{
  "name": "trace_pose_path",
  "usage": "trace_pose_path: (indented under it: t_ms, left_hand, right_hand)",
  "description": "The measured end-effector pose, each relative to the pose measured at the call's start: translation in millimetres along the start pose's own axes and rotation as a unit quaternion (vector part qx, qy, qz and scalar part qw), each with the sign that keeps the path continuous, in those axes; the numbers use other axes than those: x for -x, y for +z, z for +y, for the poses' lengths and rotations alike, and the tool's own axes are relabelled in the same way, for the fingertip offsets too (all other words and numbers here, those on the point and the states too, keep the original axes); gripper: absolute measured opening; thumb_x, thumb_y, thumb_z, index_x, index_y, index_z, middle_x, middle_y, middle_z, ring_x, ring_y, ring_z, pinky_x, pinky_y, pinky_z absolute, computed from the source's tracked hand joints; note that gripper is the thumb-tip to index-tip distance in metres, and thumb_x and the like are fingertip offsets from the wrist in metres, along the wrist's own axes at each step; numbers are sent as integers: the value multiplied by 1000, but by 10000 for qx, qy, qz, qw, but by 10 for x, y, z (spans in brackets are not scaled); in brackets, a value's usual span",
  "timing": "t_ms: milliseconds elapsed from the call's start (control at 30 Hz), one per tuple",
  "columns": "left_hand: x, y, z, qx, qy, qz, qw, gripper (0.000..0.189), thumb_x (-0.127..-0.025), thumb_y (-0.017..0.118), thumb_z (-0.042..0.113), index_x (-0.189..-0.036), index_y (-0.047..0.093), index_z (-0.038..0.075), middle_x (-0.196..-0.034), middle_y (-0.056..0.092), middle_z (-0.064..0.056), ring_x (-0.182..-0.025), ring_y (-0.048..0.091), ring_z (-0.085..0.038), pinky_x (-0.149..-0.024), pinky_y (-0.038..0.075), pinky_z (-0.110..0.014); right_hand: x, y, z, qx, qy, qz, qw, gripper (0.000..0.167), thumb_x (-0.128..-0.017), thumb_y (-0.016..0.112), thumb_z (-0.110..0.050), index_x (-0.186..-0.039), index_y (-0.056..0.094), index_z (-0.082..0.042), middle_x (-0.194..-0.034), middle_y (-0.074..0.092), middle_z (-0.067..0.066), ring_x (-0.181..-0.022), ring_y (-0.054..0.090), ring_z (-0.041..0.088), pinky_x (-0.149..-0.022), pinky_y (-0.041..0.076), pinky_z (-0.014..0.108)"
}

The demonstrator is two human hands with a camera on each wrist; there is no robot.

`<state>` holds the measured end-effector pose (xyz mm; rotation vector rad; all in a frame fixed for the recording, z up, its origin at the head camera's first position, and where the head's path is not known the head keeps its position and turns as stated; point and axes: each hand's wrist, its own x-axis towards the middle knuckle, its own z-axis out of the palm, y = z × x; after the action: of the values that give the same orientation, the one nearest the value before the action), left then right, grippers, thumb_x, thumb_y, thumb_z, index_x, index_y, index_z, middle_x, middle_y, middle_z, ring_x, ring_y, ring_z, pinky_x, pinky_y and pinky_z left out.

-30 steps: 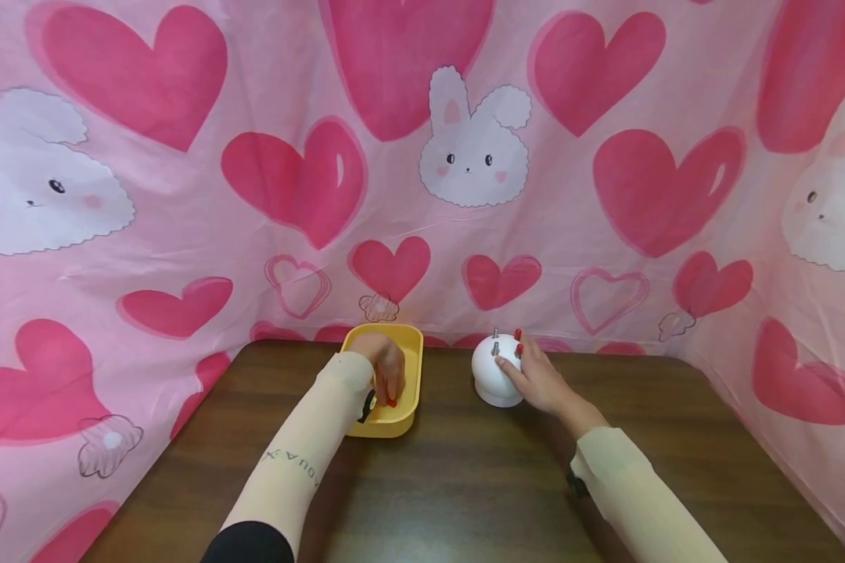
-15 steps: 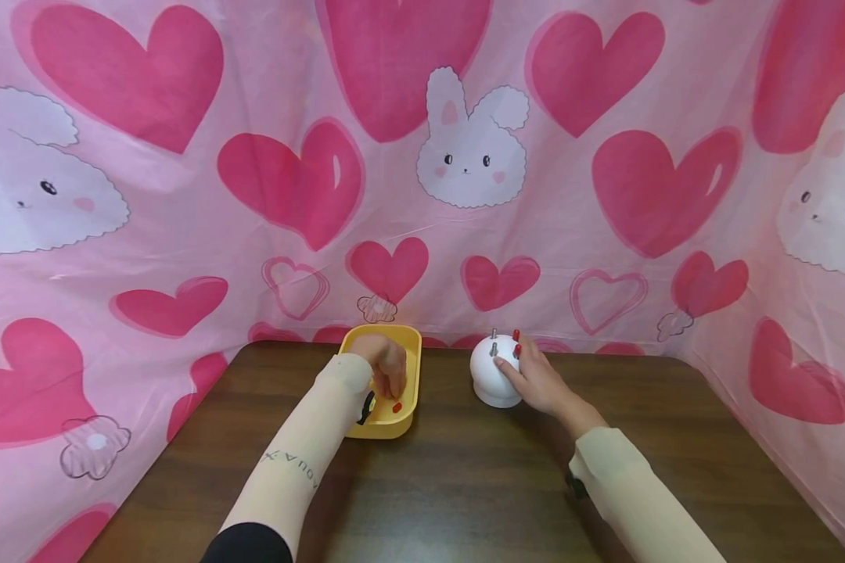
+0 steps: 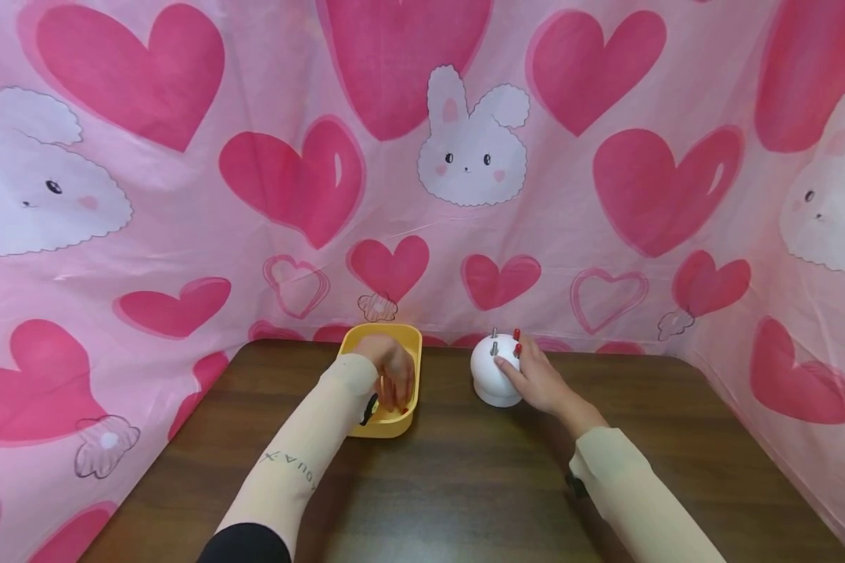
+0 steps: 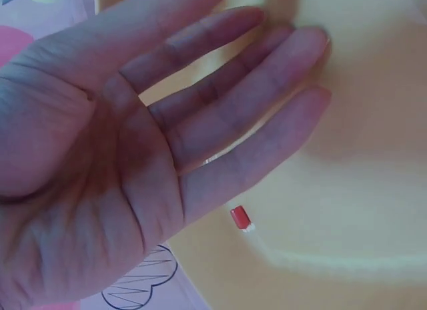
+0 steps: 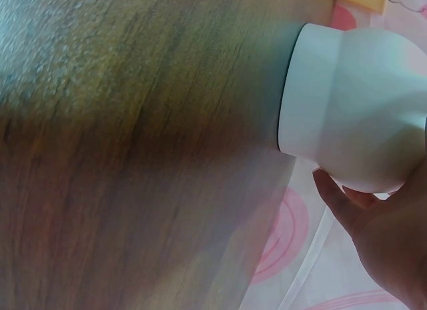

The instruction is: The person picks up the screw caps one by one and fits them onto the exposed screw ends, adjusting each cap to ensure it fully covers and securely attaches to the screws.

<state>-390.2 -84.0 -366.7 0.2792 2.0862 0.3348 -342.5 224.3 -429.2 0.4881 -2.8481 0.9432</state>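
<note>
In the head view, my left hand (image 3: 392, 374) reaches down into the yellow tray (image 3: 417, 352). In the left wrist view its fingers (image 4: 247, 90) extend over the tray floor, fairly straight. A small red piece (image 3: 404, 410) shows at the fingertips; whether they touch it is hard to tell. Another small red piece (image 4: 240, 218) with a pale end lies below the fingers. My right hand (image 3: 541, 381) grips the right side of a white ball-shaped stand (image 3: 491, 385). On its top stand bare metal posts (image 3: 494, 349) and posts with red caps (image 3: 517, 335).
The brown wooden table (image 3: 458, 485) carries the tray and the stand, which sit apart near its back edge. Behind and beside it hangs a pink cloth (image 3: 387, 195) with hearts and rabbits.
My left hand has shifted a little to the right inside the tray, over the red piece that lay uncovered half a second ago. The right hand and the white stand stay in place.
</note>
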Motion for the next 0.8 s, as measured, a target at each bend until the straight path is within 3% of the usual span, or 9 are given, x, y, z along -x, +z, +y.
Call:
trace_pose_path:
  t_ms: [267,400,667,800]
  left_hand:
    - [89,83,75,683,-374,32,9970,18,-85,81,13,-102,79,6,-104,77,-17,-100,74,-33,-83,61,-44]
    - [107,101,74,759,-472,-153,9959,21,-86,80,11,-105,78,5,-107,76,-18,-103,74,-34,-87,60,-47]
    - [45,103,5,662,-207,-342,9970,20,-89,76,9,-108,75,7,-108,75,-18,-100,73,-32,-91,57,-52]
    - [50,136,25,345,-98,-357,9987,16,-92,73,11,-108,73,7,-106,75,-16,-99,73,-30,-90,58,-51]
  right_hand:
    - [17,-8,-9,-25,-47,-7,10000,92,-104,49,-54,-157,10,10,-156,27,30,-143,31,48,-116,29,64]
    - [20,0,-8,-58,-42,-4,10000,91,-103,51,-54,-157,11,9,-155,29,29,-141,33,47,-115,31,64]
    - [14,4,-7,-33,-42,24,10000,90,-103,50,-53,-156,12,9,-152,31,29,-140,34,48,-114,32,65]
    - [18,-9,-19,-19,9,-10,10000,91,-104,49,-54,-156,11,9,-153,30,30,-141,33,49,-114,32,66]
